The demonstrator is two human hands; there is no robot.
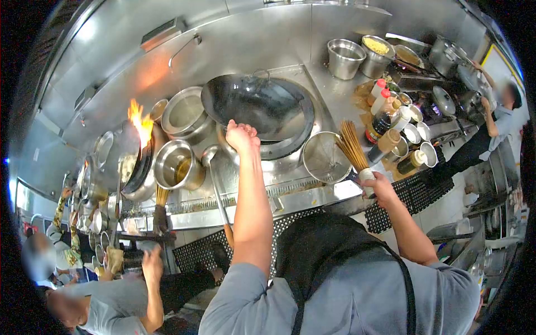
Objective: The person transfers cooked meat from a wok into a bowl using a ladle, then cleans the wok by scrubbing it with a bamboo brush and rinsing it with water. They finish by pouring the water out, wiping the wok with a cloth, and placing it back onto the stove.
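My left hand [242, 137] is closed at the near rim of a large dark wok [245, 103], which sits tilted over the round burner ring [304, 131]. The fingers hide the exact part of the wok they grip. In my right hand [379, 188] is a bamboo wok brush [350, 144], held by its wrapped end with the bristles pointing up and away. The brush is apart from the wok. Just left of its bristles, a round mesh strainer [325, 158] rests on the counter. A long ladle [216, 181] lies left of my left forearm.
Flames [140, 125] rise from another wok [139, 167] at left. A metal pot [180, 165] holds brown liquid. Sauce bottles [384, 120] and small bowls crowd the right counter. Co-workers stand at lower left [114, 304] and far right [491, 125].
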